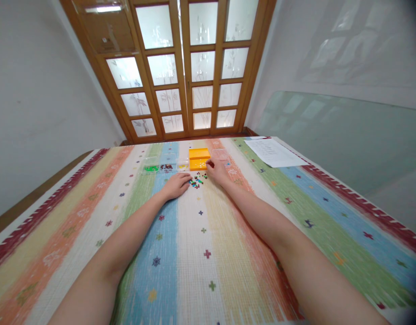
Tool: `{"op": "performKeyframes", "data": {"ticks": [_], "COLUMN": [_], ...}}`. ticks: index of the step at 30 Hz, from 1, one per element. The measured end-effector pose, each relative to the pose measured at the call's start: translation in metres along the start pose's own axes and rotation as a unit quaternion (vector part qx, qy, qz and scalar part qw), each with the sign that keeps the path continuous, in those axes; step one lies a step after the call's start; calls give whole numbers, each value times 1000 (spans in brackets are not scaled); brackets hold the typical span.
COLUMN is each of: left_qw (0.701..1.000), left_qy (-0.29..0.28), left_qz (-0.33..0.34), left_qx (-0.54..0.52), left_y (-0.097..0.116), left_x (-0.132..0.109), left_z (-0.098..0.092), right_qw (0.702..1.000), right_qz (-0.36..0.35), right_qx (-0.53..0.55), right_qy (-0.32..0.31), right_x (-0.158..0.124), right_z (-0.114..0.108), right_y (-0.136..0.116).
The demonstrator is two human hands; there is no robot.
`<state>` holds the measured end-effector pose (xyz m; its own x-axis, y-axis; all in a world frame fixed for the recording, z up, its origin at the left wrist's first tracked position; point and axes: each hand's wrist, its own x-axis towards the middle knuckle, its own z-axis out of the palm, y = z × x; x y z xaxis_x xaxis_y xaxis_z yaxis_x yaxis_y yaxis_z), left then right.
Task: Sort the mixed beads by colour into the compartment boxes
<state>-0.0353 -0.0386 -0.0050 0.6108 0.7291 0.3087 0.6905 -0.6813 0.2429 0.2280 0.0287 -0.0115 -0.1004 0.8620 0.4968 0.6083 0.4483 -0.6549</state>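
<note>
My left hand (pixel 177 185) rests on the cloth with its fingers stretched toward a loose pile of small coloured pieces (pixel 196 182), touching its left edge. My right hand (pixel 214 169) is pinched at the right side of an orange box (pixel 199 153); whatever its fingertips hold is too small to make out. The box lies open, with a few pale bits in its near half. Left of it stand clear boxes, one with green pieces (pixel 151 169), one with dark brown pieces (pixel 167 167) and one with yellow pieces (pixel 182 166).
Behind my right hand is another clear box (pixel 220 155). A sheet of paper (pixel 275 152) lies farther right on the striped tablecloth (pixel 208 225). Beyond the table's far edge stand wood-framed glass doors (pixel 181 67).
</note>
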Motion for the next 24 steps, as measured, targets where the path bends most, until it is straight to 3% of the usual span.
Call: {"op": "performKeyframes", "data": {"ticks": [8,14,19,24], "left_qw": [1000,1000,1000,997], "left_qy": [-1,1,26,60], "left_qz": [0,8,-5,-37], "left_qx": [4,9,14,20], "left_y": [-1,-2,-8,-21], "left_x": [0,0,-1,-3], "left_z": [2,3,2,2], "right_qw": [999,999,995,967], "right_qz": [-10,-8,-84,-200], "right_qx": [22,18,-29,-65], "right_qy": [34,36,-33,-145], "right_x": [4,2,-5,-14], "right_z": [5,0,-2,1], "right_y": [13,8,-9,-30]}}
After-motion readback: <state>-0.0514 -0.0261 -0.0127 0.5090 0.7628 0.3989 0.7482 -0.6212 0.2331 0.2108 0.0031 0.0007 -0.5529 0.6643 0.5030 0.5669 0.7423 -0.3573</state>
